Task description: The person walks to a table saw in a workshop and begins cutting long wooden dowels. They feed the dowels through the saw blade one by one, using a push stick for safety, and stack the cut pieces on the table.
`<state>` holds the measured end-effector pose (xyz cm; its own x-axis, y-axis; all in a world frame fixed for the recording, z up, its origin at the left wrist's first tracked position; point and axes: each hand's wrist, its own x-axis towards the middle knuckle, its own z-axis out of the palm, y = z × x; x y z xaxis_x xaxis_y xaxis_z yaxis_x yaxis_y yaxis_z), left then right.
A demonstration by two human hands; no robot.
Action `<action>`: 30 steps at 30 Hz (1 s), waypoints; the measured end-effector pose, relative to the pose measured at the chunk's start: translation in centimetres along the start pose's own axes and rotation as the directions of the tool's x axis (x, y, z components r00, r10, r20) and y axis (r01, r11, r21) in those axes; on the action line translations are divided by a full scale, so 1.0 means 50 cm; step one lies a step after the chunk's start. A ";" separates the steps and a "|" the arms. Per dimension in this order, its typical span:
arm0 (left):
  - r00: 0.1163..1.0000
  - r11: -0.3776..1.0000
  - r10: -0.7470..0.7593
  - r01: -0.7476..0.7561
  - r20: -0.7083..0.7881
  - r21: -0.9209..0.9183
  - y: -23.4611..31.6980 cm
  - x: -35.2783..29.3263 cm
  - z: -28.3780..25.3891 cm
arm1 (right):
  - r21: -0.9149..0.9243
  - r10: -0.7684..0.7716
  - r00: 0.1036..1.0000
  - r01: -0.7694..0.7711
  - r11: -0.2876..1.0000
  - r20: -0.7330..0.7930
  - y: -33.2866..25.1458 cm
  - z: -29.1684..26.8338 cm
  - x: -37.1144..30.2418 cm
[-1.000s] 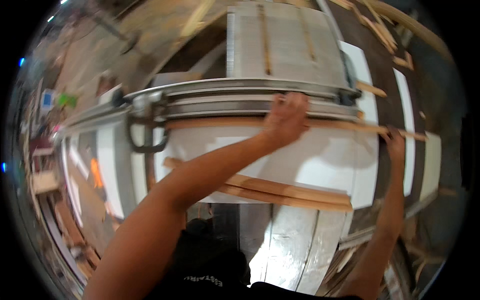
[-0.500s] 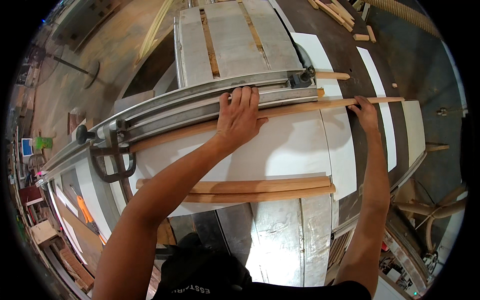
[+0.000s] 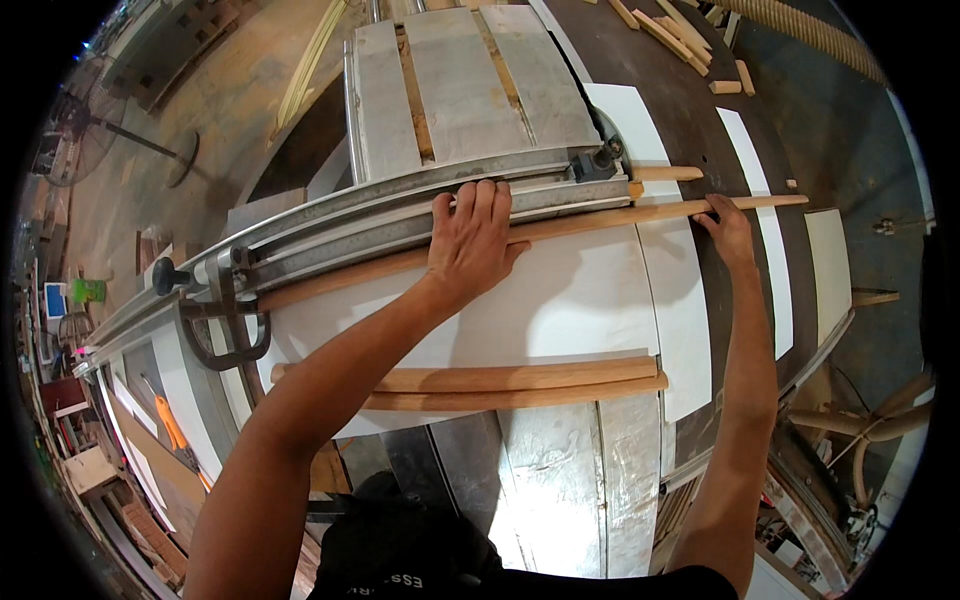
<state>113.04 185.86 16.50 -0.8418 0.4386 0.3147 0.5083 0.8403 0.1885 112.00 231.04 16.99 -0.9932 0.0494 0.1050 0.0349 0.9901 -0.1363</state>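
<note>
A long wooden strip [image 3: 590,222] lies along the near side of a metal fence [image 3: 400,225]. My left hand [image 3: 470,240] curls its fingers over the fence, while its thumb rests on the strip, pinching the two together. Toward the strip's right end, my right hand [image 3: 728,228] grips it between thumb and fingers. Under the strip is a white board [image 3: 560,290]. Two more wooden strips [image 3: 520,377] lie side by side on its near edge. At the fence's left end stands a dark metal clamp-like bracket [image 3: 228,335].
A slotted metal machine table [image 3: 460,90] extends beyond the fence, with a dark fitting [image 3: 595,162] at the fence's right end. White panels [image 3: 755,170] and wood offcuts [image 3: 672,40] lie on a dark surface to the right. An orange-handled tool [image 3: 170,425] is at left.
The whole view has shifted slightly, showing more of the floor fan at left. Both hands keep their holds, with the strip still against the fence.
</note>
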 end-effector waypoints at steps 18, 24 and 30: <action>1.000 1.000 -0.004 0.004 0.025 -0.002 0.000 0.003 -0.001 | -0.020 -0.020 0.999 0.020 1.000 -0.026 0.013 0.008 0.004; 1.000 1.000 0.003 -0.003 0.025 -0.004 -0.004 0.000 0.002 | -0.015 0.017 1.000 -0.017 1.000 -0.008 0.004 0.007 0.006; 1.000 0.999 0.019 -0.018 -0.024 0.029 -0.004 0.002 0.004 | -0.019 0.000 1.000 0.000 1.000 -0.012 0.011 0.005 0.008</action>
<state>112.82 185.80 16.28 -0.8275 0.4465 0.3404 0.5180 0.8410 0.1560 111.62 231.56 16.72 -0.9918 0.0510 0.1170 0.0372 0.9924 -0.1172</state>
